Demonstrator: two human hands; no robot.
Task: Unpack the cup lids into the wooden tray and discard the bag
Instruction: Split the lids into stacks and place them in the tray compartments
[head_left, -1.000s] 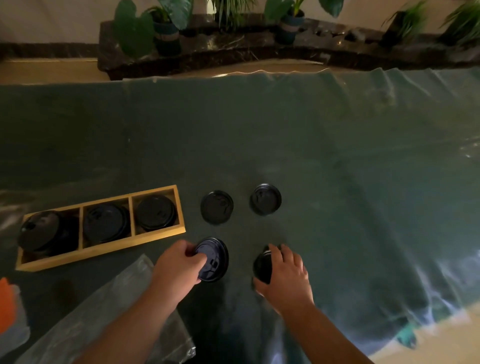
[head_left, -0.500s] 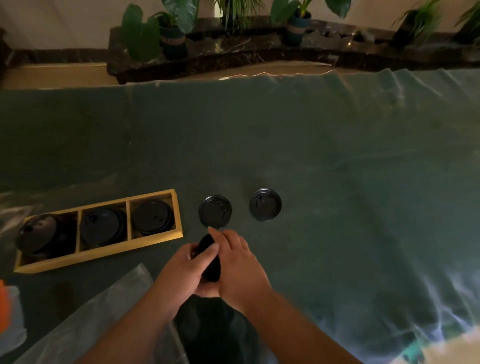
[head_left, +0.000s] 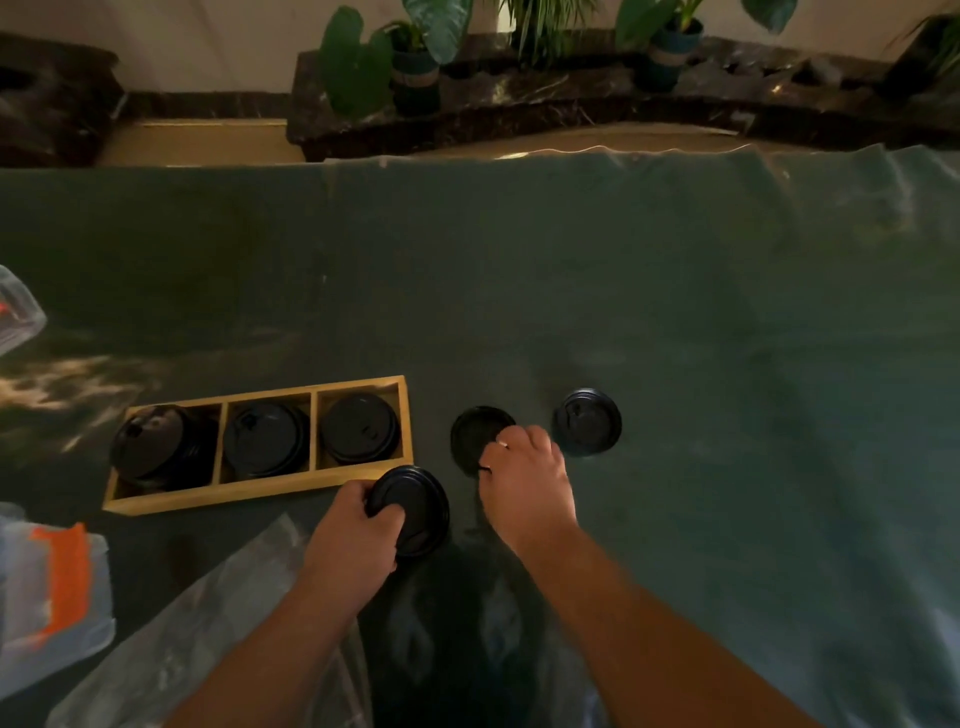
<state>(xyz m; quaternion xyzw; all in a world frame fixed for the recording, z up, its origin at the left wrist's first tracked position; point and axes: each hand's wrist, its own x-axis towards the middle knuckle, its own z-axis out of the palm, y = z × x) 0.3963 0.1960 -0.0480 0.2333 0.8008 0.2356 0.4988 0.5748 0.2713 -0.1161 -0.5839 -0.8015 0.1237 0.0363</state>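
A three-compartment wooden tray (head_left: 260, 493) lies at the left, with black cup lids in each compartment. My left hand (head_left: 353, 535) grips stacked black lids (head_left: 415, 506) just right of the tray's near corner. My right hand (head_left: 524, 478) rests its fingers on a loose black lid (head_left: 470, 434) flat on the green cloth; whether it grips the lid is unclear. Another black lid (head_left: 587, 422) lies apart to the right. The clear plastic bag (head_left: 197, 639) lies crumpled under my left forearm.
A green cloth (head_left: 675, 312) covers the table. A clear bag with orange print (head_left: 52, 592) sits at the near left edge, and another clear wrapper (head_left: 15, 312) at the far left. Potted plants (head_left: 410, 57) stand on a dark ledge beyond the table.
Both hands came together and the two near lids ended up stacked in my left hand. My right hand then moved forward onto the middle loose lid. The camera tilted slightly.
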